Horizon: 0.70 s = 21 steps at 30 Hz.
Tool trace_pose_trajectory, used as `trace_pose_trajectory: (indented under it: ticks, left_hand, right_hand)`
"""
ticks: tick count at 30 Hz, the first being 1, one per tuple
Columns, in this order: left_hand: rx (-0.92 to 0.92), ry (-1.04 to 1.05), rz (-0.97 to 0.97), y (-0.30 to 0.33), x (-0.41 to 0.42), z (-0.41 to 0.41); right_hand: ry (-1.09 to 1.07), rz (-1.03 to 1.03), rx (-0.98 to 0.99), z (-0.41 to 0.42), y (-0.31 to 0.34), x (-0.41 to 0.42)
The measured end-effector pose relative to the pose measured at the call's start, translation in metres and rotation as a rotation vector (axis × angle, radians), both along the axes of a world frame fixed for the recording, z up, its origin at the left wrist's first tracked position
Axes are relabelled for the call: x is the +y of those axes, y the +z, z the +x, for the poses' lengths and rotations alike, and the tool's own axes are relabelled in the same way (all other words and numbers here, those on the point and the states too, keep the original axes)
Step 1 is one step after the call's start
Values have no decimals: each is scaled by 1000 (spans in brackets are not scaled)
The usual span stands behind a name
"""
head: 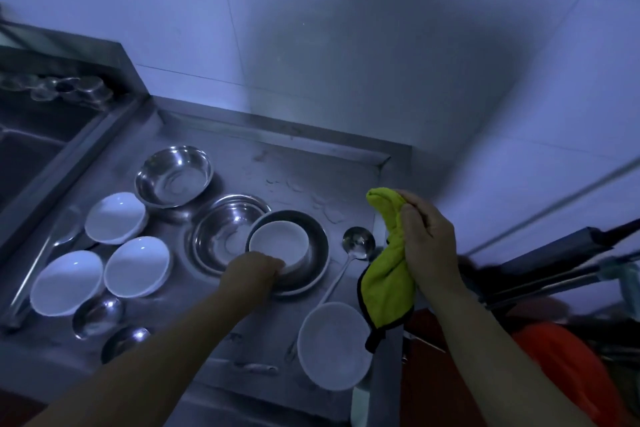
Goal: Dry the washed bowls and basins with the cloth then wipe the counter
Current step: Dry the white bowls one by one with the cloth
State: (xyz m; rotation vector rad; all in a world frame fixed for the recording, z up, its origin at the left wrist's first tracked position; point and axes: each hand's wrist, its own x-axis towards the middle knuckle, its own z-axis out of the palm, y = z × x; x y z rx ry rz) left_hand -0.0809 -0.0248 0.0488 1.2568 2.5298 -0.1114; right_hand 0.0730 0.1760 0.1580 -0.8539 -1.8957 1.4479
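The left hand (254, 269) grips a white bowl (278, 241) inside a steel basin (317, 253); the right hand (427, 239) clenches a green cloth (388, 295).

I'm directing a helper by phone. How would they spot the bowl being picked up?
On the steel counter, find the shallow steel basin left of the ladle. The white bowl sits inside it, gripped by the left hand; the other white bowls lie directly on the counter.
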Motion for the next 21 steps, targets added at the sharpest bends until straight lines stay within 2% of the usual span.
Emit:
trace_pose_trajectory:
  ticks: [3, 6, 9, 11, 15, 18, 21]
  left_hand:
    - [70, -158, -91, -4, 8, 2]
    - [133, -247, -42, -13, 11, 0]
    - [48, -239, -92, -21, 12, 0]
    - [88, -251, -90, -22, 11, -1]
    - [-12, -229, -149, -38, 11, -5]
    - [-73, -168, -48, -35, 8, -9]
    - [-144, 71, 281, -21, -10, -25]
  right_hand:
    - [5, -10, -11, -5, -8, 0]
    - [21, -27, 5, -9, -11, 0]
    - [30, -28, -2, -13, -12, -2]
    - [33, -25, -11, -17, -11, -4]
    - [18, -24, -22, -29, -8, -13]
    - [15, -19, -22, -43, -6, -24]
    - [40, -31, 2, -64, -3, -42]
